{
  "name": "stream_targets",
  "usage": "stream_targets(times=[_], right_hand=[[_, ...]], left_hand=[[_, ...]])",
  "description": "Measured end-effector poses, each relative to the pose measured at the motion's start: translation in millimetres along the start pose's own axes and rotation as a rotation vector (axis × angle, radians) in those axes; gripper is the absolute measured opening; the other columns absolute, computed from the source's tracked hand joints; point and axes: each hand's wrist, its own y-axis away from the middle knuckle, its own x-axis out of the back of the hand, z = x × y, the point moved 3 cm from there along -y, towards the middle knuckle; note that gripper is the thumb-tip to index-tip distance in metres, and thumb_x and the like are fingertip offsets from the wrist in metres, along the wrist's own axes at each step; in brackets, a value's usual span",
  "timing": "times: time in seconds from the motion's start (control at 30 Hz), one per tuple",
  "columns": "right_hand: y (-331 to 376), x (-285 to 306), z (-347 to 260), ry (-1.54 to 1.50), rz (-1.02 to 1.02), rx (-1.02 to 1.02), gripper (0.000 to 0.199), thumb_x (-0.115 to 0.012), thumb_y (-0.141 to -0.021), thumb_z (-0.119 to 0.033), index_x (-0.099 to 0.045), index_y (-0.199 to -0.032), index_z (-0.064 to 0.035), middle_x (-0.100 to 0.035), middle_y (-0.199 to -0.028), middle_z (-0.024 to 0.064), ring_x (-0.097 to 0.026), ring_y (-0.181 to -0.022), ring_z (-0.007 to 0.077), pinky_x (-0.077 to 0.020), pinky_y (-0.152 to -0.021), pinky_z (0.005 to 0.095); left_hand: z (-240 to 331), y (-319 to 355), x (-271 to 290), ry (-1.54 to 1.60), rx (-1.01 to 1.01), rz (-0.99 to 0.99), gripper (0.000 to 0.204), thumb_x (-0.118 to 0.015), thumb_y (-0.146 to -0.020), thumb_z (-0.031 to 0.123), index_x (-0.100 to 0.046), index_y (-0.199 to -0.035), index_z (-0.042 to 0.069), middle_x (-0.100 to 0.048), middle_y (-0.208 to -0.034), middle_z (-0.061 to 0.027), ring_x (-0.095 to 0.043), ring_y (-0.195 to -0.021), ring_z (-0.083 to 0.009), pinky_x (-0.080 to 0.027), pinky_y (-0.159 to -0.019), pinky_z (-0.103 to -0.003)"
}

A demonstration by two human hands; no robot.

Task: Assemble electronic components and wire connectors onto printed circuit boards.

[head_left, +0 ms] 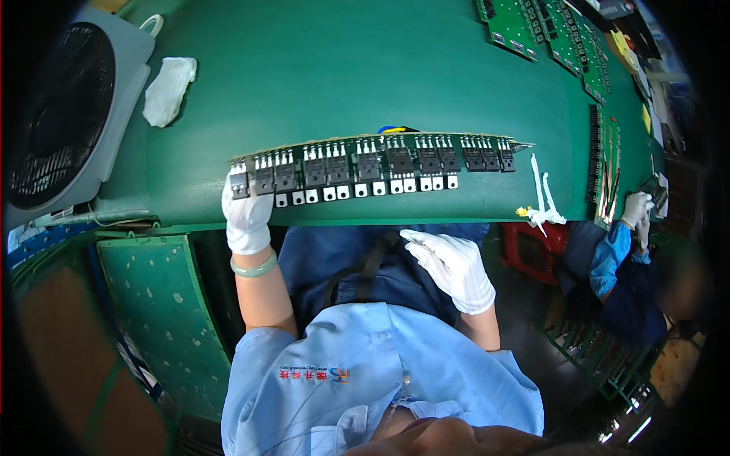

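Observation:
A long circuit board (346, 141) stands on edge along the front of the green table, with a row of black power transistors (369, 165) hanging from its near side. My left hand (248, 216), in a white glove, grips the board's left end around the last transistor; its fingertips are partly hidden. My gloved right hand (454, 271) is over my lap, in front of the table edge and apart from the board. Its fingers are stretched out side by side, and nothing shows in them. Behind the board a blue and yellow object (395, 129) is mostly hidden.
A grey fan (72, 114) stands at the far left beside a folded white cloth (169, 91). White strips (544, 201) lie at the front edge on the right. Green circuit boards (559, 38) lie at the back right. A co-worker's gloved hands (637, 211) are at the right.

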Motion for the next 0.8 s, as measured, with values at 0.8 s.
stream_targets(times=[0.8], right_hand=[[27,-31,-9,-1.219,0.628,-0.469,0.073,-0.067,-0.086,-0.013,-0.026,-0.144,0.0044,-0.050,-0.130,0.0161,-0.047,-0.056,0.0028,-0.0397,-0.045,0.0179]], left_hand=[[-44,56,-187,-0.132,0.507,0.082,0.055,-0.052,-0.091,0.001,-0.030,-0.141,0.003,-0.046,-0.131,-0.0126,-0.050,-0.116,-0.0222,-0.043,-0.095,-0.036]])
